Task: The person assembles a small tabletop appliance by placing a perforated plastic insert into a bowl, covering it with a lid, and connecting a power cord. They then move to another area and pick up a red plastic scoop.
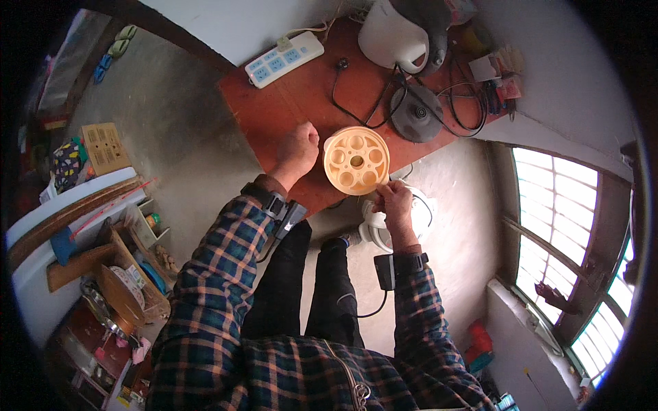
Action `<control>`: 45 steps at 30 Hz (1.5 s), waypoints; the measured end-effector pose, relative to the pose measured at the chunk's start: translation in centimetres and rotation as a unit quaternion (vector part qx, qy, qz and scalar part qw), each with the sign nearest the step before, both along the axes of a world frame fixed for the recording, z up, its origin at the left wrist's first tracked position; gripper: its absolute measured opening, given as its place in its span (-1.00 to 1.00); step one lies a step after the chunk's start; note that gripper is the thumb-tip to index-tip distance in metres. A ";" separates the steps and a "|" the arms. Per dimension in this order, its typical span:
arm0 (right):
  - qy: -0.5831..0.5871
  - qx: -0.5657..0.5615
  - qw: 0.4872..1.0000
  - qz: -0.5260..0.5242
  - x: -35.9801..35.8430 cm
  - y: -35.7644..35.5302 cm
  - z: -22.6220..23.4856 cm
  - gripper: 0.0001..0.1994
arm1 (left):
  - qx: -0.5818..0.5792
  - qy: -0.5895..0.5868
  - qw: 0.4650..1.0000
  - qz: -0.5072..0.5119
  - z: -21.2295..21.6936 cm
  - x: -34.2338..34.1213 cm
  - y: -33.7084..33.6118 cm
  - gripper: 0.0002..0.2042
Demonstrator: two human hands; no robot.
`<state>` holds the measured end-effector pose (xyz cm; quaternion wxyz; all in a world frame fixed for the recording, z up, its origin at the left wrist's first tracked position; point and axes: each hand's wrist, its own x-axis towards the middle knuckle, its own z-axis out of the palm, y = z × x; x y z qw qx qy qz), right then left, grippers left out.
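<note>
Tray: we see a round, pale orange tray (pixel 375 146) with five round wells about its centre, across the near edge of the table (pixel 264 113); whether it rests on the tabletop, we cannot tell.
Right hand: our right hand (pixel 395 198) pinches the tray's lower right rim, just outside the table's near edge.
Left hand: our left hand (pixel 299 147) is curled into a fist by the table's left edge, beside the tray; we cannot see whether it encloses anything.
Hands together or apart: apart, with the tray between them.
Far left corner: a white power strip (pixel 284 59) with blue sockets.
Far edge: a white kettle (pixel 384 38) with a looped handle.
Near edge, right of tray: a dark round base (pixel 415 123) with black cable.
Below near edge: a white appliance (pixel 373 219), partly hidden by our right hand.
</note>
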<state>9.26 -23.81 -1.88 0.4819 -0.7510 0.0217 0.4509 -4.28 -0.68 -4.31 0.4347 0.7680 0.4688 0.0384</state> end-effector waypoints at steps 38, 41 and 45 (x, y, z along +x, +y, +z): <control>-0.128 -0.102 0.985 0.047 -2.8 -0.7 -0.8 -0.60 | 0.127 -0.119 0.985 0.011 -0.4 -3.6 3.2 -0.84; -0.164 -0.102 0.979 0.071 -3.9 -2.4 -2.6 -0.67 | 0.033 -0.062 0.998 0.003 0.2 -6.9 3.3 -0.59; -0.212 -0.101 0.958 0.164 -6.9 -4.4 -4.3 -0.76 | 0.077 0.018 0.985 -0.155 0.9 -7.8 0.6 -0.25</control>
